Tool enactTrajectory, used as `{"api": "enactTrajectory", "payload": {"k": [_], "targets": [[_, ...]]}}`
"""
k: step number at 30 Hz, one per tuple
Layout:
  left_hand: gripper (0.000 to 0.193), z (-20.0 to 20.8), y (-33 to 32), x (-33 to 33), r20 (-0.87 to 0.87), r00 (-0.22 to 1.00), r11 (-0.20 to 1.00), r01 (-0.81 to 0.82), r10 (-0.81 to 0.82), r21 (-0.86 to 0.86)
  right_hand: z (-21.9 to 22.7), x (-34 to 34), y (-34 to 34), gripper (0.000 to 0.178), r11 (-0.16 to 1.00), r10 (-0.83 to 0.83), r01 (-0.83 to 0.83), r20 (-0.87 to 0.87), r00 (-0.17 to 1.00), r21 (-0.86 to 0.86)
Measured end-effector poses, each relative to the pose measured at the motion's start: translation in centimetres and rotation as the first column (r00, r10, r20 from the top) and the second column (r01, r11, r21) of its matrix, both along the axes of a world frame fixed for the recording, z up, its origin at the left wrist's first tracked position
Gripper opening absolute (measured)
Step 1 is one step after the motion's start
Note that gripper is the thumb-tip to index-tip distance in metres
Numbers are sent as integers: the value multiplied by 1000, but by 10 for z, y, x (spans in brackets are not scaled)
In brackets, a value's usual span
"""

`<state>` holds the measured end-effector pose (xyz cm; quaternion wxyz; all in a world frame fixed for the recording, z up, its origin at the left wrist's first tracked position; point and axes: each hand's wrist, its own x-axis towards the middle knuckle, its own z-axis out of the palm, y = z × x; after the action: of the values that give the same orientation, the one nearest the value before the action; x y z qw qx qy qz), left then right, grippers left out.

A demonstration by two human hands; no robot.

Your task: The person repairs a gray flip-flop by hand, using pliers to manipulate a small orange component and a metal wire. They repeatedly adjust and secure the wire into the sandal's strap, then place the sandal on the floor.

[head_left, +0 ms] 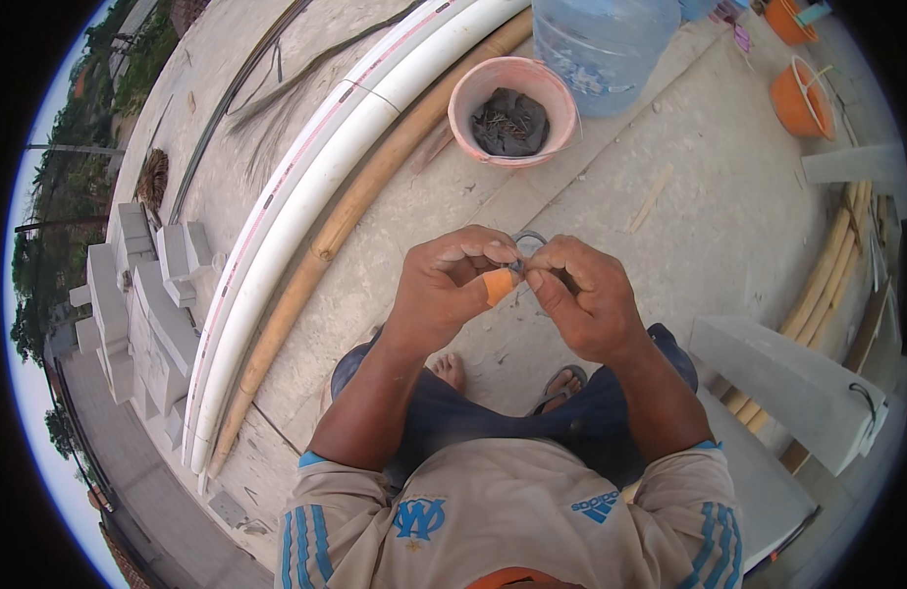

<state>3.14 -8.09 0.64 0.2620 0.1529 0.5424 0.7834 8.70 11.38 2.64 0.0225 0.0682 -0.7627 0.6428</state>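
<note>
We see a small dark piece point(516, 265) near the middle of the frame, pinched between the fingers of the left hand point(444, 287) and the right hand point(589, 299). Both sets of fingers close on it, thumb against forefinger, and nearly meet; its exact shape is too small for us to tell. An orange wrap point(499, 285) covers the left thumb. We judge that the two-handed tip grip suits so slight a thing, and that holding it between the knees keeps it in plain sight.

Below and beyond the hands lies concrete floor point(611, 206), which gives us room toward the upper right. The pale pink bucket point(457, 113), with dark crumpled material point(510, 123) inside, and the clear blue bottle point(606, 49) bound that room at the top. White pipes point(306, 196) and a bamboo pole point(326, 240) curve along the left, while a concrete beam point(787, 383) limits the right elbow's swing at lower right.
</note>
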Motion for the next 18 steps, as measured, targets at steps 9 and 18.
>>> {"api": "enactTrajectory", "payload": {"k": [9, 18], "targets": [[23, 2, 0, 0, -20, 1000, 999, 20, -21, -37, 0, -1, -1, 5, 1000, 10, -10, 24, 1000, 7], [29, 1, 11, 7, -4, 995, 952, -93, 96, -292, -13, -6, 9, 14, 999, -34, 32, 105, 994, 20]]}}
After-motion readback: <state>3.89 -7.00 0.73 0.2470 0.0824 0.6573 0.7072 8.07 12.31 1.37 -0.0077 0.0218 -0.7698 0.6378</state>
